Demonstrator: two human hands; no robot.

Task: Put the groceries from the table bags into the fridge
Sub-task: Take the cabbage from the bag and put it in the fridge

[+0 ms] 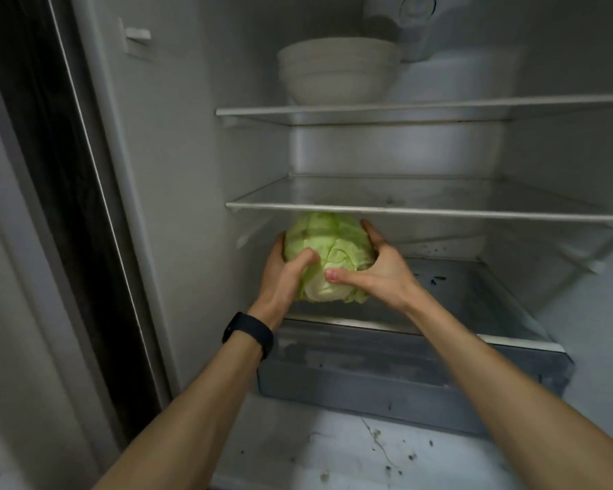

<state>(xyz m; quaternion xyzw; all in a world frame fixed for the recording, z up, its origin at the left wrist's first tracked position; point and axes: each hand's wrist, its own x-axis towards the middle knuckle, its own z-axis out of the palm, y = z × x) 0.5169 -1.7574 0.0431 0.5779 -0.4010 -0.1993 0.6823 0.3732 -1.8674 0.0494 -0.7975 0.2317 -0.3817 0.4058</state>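
A pale green cabbage (328, 245) is held inside the open fridge, just under the middle glass shelf (439, 212) and over the left part of the lowest shelf (475, 288). My left hand (284, 274) grips its left side with the thumb curled over the front; a black band sits on that wrist. My right hand (376, 267) grips its right side, fingers over the top and thumb pressed on the front. Whether the cabbage rests on the shelf is hidden by my hands.
Stacked white bowls (337, 70) sit on the top shelf (404, 113). A grey drawer (386, 380) lies below the lowest shelf. The fridge's left wall and dark door seal (78, 192) stand close on the left. The fridge floor below is speckled with dirt.
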